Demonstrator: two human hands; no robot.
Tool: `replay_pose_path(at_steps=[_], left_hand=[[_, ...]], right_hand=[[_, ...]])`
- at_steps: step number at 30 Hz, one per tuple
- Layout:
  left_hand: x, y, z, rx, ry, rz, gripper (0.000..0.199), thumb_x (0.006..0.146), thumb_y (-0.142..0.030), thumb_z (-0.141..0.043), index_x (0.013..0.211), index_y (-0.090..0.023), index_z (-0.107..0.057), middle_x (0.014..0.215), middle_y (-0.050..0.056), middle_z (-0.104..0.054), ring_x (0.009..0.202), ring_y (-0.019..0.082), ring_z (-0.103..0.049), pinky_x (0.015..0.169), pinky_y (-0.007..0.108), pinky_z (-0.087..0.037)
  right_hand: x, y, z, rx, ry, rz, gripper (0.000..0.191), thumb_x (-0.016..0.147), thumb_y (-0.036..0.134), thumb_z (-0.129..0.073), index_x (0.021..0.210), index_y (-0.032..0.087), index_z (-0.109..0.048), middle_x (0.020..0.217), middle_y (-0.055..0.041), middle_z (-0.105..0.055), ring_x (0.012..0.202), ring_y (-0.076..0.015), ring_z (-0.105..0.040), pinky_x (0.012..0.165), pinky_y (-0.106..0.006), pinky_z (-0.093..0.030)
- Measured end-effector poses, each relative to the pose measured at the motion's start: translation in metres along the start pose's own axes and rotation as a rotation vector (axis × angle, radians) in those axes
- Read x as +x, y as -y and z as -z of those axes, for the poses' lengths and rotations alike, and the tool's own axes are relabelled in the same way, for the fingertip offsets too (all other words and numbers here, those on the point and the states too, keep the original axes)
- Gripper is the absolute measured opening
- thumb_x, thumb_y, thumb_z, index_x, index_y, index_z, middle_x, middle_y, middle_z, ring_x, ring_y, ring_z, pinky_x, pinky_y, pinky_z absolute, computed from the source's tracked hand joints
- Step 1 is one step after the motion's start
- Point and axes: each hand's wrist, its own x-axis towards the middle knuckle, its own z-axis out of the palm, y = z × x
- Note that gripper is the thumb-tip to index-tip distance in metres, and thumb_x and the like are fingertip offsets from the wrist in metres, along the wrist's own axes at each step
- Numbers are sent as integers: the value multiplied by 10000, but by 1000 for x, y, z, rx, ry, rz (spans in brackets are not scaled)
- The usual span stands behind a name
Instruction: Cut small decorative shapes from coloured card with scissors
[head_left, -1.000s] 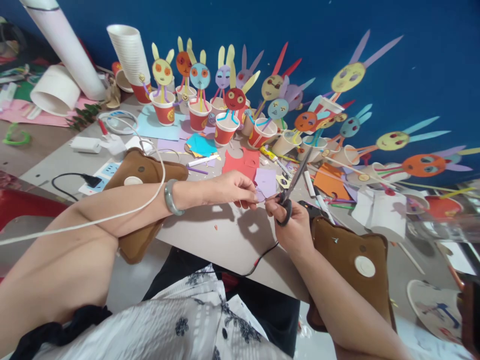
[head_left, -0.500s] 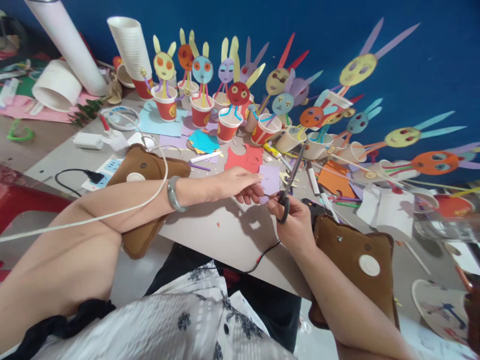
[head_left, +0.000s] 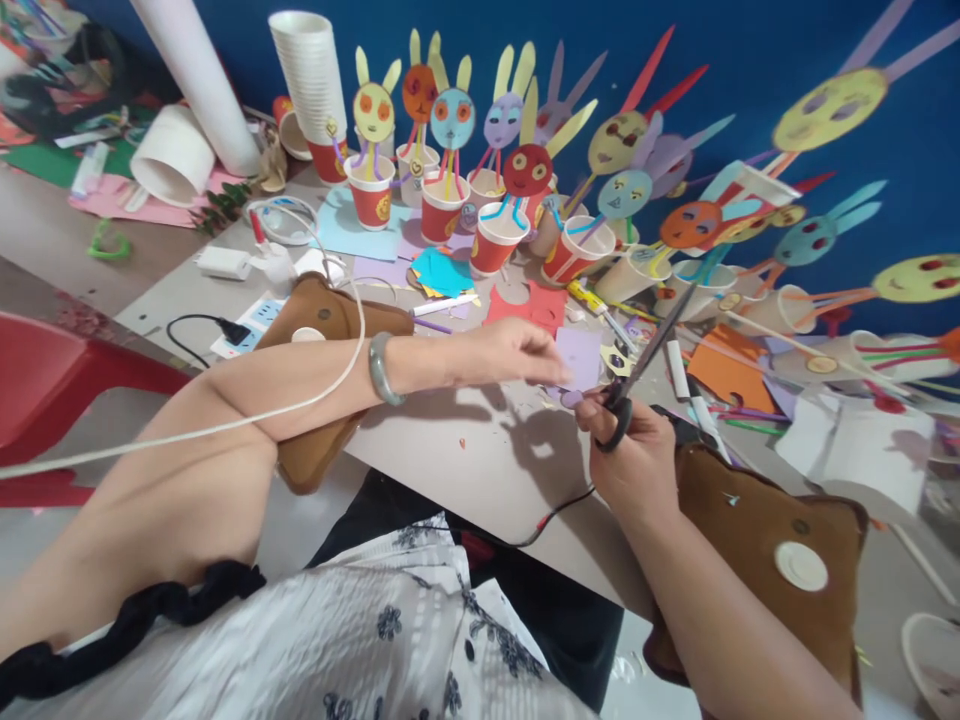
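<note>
Holds dark scissors [head_left: 639, 372] in the right grip [head_left: 637, 462], wrapped around the handles with blades aimed far and right. Has a small purple scrap [head_left: 568, 397] at the same fingertips, above the table [head_left: 435, 438]. Extends the left grip [head_left: 510, 352] just beside that scrap, with fingers bent; cannot tell whether gripping anything. Has a purple sheet [head_left: 579, 355] just beyond and a brown pad [head_left: 739, 575] near right.

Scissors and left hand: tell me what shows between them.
In the head view, a purple square sheet and a smaller purple piece by the right hand show between the left hand and the scissors.
</note>
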Motion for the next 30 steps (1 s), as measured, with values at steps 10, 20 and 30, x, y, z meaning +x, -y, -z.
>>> replay_pose_path(at_steps=[10,20,30], left_hand=[[-1,5,-5,227,65,-15,124,787,-211,-698,731,-102,-678,644,-20,-616,597,57,-495,606,208,-387],[5,-6,10,307,-127,96,114,812,-142,-648,718,-114,-706,722,28,-699,675,92,-592,700,230,-466],[7,-6,17,409,-114,92,117,807,-168,-644,732,-104,-707,712,32,-691,675,97,-598,668,231,-433]], right_hand=[[-3,2,-4,-2,44,42,193,702,324,-830,705,214,-672,680,18,-585,644,-137,-473,616,-289,-399],[13,-3,10,-14,-191,154,139,761,332,-787,725,217,-719,641,8,-540,591,-141,-427,540,-300,-354],[15,-3,11,-103,-201,143,202,768,390,-762,739,204,-690,616,17,-543,550,-133,-437,541,-307,-376]])
